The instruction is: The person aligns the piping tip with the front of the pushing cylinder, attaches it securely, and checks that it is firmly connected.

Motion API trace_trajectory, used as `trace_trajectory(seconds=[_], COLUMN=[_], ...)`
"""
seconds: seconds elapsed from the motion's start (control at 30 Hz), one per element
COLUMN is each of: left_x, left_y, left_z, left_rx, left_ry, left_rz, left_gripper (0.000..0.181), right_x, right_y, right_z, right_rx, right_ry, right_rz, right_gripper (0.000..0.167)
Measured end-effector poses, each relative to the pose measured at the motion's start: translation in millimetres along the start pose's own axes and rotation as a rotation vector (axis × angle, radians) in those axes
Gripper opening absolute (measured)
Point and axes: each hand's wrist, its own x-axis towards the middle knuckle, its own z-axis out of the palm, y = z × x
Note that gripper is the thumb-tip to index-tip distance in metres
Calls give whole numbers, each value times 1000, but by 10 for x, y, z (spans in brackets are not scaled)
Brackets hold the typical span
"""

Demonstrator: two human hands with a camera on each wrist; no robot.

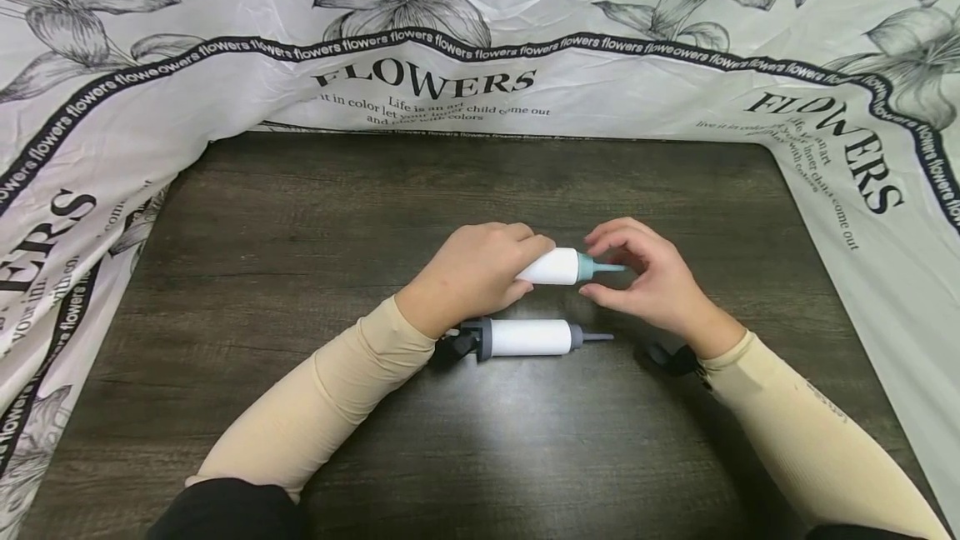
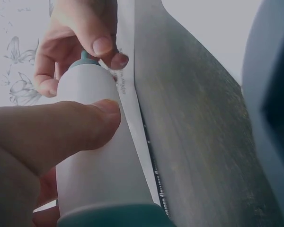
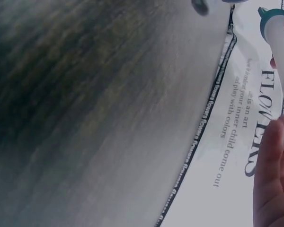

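Observation:
My left hand (image 1: pixel 480 269) holds a white balloon pump (image 1: pixel 553 267) with a teal nozzle, its thumb lying along the barrel in the left wrist view. The pump is level above the table, nozzle pointing right. Around the nozzle's tip, the thumb and fingers of my right hand (image 1: pixel 652 282) are bent and spread, with a gap visible on either side. In the right wrist view, the fingertips show below the pump's barrel (image 3: pixel 279 42). A second balloon pump (image 1: pixel 529 337), white with grey ends, lies on the table nearer me, its handle end partly hidden by the left wrist.
Under both hands is a dark wood-grain table (image 1: pixel 337 207). White cloth (image 1: pixel 600 107) with black flower prints and lettering borders its back and sides. A dark wrist-worn device (image 1: pixel 671 359) hangs below the right wrist.

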Motion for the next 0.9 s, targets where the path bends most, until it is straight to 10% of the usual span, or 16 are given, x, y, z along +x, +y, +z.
trace_trajectory(seconds=[0.23, 0.9], left_x=[6, -11], left_y=[-7, 0], left_z=[12, 34], left_rx=[0, -24], left_ry=[-3, 15], left_rz=[-3, 9], left_gripper=[40, 40], right_x=[5, 8], right_y=[-6, -10], right_z=[21, -32], right_rx=[15, -176], right_ry=[-10, -55], right_rz=[-45, 195], right_gripper=[45, 16])
